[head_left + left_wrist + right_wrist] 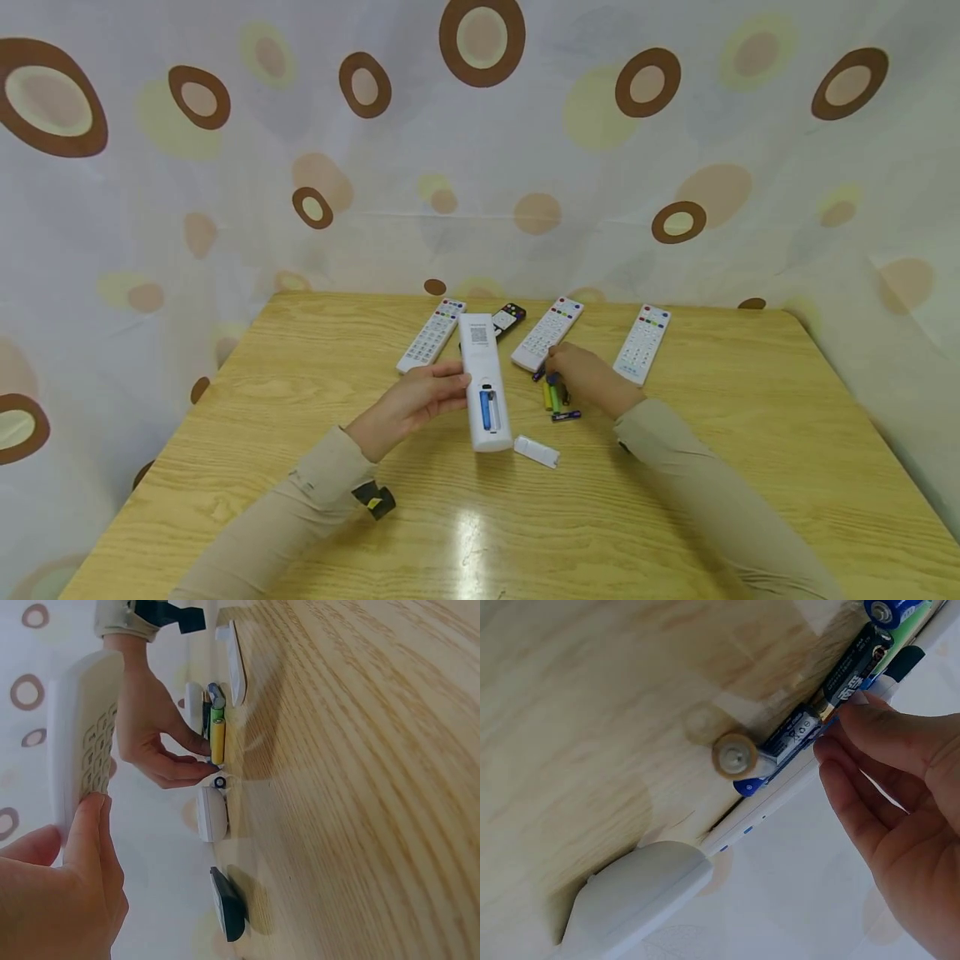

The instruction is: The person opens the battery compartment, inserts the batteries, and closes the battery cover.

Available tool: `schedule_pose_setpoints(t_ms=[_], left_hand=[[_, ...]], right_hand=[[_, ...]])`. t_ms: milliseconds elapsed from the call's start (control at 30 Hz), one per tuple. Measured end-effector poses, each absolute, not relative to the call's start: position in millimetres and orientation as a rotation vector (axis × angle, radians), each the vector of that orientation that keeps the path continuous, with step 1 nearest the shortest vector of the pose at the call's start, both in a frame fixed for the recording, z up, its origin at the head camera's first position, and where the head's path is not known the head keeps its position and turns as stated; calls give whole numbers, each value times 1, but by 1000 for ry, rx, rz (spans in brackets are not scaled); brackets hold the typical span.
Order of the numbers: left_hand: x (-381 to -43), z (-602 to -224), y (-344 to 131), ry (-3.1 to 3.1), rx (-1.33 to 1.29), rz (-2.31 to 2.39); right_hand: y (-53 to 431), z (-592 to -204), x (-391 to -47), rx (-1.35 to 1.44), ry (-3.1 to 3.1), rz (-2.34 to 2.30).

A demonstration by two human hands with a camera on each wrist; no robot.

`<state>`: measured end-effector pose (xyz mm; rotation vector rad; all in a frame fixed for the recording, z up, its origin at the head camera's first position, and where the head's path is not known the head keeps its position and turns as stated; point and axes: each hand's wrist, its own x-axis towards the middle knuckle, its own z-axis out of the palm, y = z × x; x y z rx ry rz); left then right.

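My left hand [412,402] grips a white remote control [483,354], its back turned up and its battery compartment open. One blue battery [485,410] lies in the left side of that compartment. Fingers and thumb hold the remote by its side edges in the left wrist view. My right hand [588,375] reaches into a small group of batteries; thumb and fingertips pinch at a dark-labelled battery [853,667] in the right wrist view. Beside it are a yellow battery [217,741], a green battery [555,398] and a purple-dark battery [566,416]. The white battery cover [536,451] lies near the held remote.
Behind the hands lie a white remote [432,335] at left, a black remote [510,319] partly hidden by the held one, another white remote [548,333], and a further white remote [642,343] at right. The wooden table [300,350] meets a patterned cloth [480,150] at its back.
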<state>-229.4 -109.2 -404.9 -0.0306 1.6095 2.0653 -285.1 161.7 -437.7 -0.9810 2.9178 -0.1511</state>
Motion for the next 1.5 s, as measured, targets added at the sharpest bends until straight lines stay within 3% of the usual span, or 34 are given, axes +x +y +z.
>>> schedule_pose_setpoints(t_ms=[467, 700, 1067, 1300, 1500], left_hand=[[-227, -404, -111, 1598, 1, 2064], [-228, -403, -109, 1611, -15, 2061], [-228, -400, -106, 1587, -20, 2076], [-227, -400, -102, 1592, 9, 2078], [-226, -401, -98, 1576, 51, 2086]], right_hand=[[168, -430, -276, -1069, 3015, -134], [167, -422, -254, -1009, 3097, -461], [148, -407, -203, -1503, 3226, -903], [127, -398, -177, -1667, 3164, -1143], [113, -395, -165, -1747, 3181, -1075]])
